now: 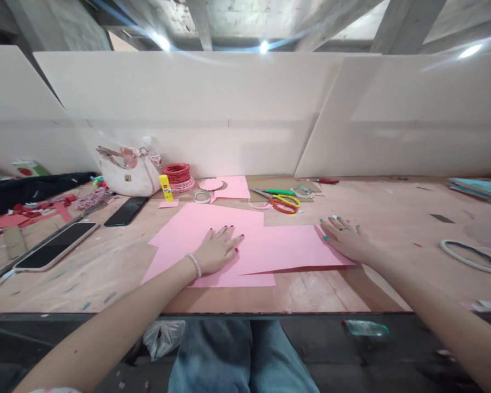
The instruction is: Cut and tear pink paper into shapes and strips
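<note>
Pink paper sheets [256,251], perhaps three, overlapping, spread flat on tabletop [405,226].

Beyond the far edge of your table [396,218], ceiling lamps [264,47] flare into bluish streaks. The surface is bright, softly shadowed beside your right forearm [425,299] at the near edge; the floor [331,360] below is dim. Both sides look stretched.
</note>
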A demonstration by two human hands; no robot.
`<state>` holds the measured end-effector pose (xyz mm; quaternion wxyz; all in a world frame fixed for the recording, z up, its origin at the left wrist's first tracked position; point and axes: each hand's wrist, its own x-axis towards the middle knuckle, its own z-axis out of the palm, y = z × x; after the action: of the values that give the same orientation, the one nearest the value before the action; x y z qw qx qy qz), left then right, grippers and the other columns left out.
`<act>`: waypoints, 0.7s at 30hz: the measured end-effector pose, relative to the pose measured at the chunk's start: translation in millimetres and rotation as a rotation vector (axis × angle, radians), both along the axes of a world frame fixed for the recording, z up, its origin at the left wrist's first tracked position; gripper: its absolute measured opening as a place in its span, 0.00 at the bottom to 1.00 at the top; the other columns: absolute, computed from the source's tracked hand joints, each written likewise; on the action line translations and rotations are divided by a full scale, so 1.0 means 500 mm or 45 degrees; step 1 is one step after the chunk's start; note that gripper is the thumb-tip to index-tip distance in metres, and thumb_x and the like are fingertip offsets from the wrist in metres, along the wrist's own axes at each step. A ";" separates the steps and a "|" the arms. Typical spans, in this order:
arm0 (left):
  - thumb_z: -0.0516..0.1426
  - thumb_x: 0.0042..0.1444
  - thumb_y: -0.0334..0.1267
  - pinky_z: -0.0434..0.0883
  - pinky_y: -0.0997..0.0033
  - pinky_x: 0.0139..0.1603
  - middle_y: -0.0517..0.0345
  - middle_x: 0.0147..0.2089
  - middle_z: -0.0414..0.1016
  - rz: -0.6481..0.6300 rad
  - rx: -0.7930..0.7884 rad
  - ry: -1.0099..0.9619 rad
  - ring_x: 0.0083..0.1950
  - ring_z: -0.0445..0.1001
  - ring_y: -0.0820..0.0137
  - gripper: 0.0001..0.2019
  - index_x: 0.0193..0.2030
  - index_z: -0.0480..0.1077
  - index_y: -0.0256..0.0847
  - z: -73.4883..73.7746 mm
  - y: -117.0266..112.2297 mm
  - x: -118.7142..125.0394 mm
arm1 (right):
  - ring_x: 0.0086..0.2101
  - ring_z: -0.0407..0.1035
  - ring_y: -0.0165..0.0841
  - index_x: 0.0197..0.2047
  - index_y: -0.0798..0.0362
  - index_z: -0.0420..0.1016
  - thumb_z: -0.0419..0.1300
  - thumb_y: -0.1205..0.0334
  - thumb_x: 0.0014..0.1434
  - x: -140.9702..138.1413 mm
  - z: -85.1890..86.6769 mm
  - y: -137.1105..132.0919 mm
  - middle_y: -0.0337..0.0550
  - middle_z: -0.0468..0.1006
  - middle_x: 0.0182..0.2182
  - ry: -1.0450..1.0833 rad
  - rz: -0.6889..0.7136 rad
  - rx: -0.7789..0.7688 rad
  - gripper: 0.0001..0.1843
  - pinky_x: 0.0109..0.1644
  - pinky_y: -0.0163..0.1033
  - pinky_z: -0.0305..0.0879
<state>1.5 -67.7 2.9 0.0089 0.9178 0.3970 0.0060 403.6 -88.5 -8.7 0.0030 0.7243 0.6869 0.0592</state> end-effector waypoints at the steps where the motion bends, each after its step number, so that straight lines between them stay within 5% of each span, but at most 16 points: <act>1: 0.38 0.64 0.44 0.49 0.40 0.60 0.48 0.70 0.40 -0.001 -0.011 -0.004 0.69 0.44 0.56 0.23 0.66 0.47 0.51 0.001 0.000 0.000 | 0.62 0.42 0.52 0.61 0.50 0.57 0.43 0.53 0.58 0.004 0.004 -0.001 0.54 0.54 0.63 0.020 0.008 -0.016 0.28 0.57 0.68 0.43; 9: 0.38 0.65 0.42 0.51 0.44 0.60 0.47 0.68 0.46 0.031 0.005 -0.077 0.69 0.45 0.59 0.22 0.66 0.49 0.51 -0.002 -0.003 -0.001 | 0.60 0.52 0.48 0.53 0.52 0.70 0.49 0.54 0.53 0.026 0.023 0.003 0.52 0.65 0.58 0.351 0.081 -0.147 0.26 0.59 0.55 0.52; 16: 0.41 0.64 0.43 0.52 0.48 0.62 0.49 0.67 0.50 0.057 0.038 -0.166 0.67 0.49 0.63 0.24 0.66 0.48 0.46 -0.014 0.000 -0.003 | 0.57 0.58 0.44 0.56 0.50 0.68 0.49 0.58 0.54 0.014 0.043 -0.013 0.45 0.65 0.58 0.802 0.040 -0.059 0.26 0.58 0.50 0.57; 21: 0.42 0.64 0.42 0.53 0.48 0.61 0.47 0.67 0.51 0.041 0.065 -0.142 0.66 0.50 0.61 0.22 0.64 0.54 0.50 -0.008 -0.001 -0.003 | 0.50 0.67 0.43 0.56 0.50 0.67 0.51 0.59 0.53 0.006 0.046 -0.020 0.47 0.73 0.51 1.116 -0.079 -0.034 0.26 0.48 0.45 0.69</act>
<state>0.0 -68.1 -1.3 0.0074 0.9094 0.4104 0.0676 406.6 -98.4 14.4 -0.2777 0.7011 0.6019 -0.2627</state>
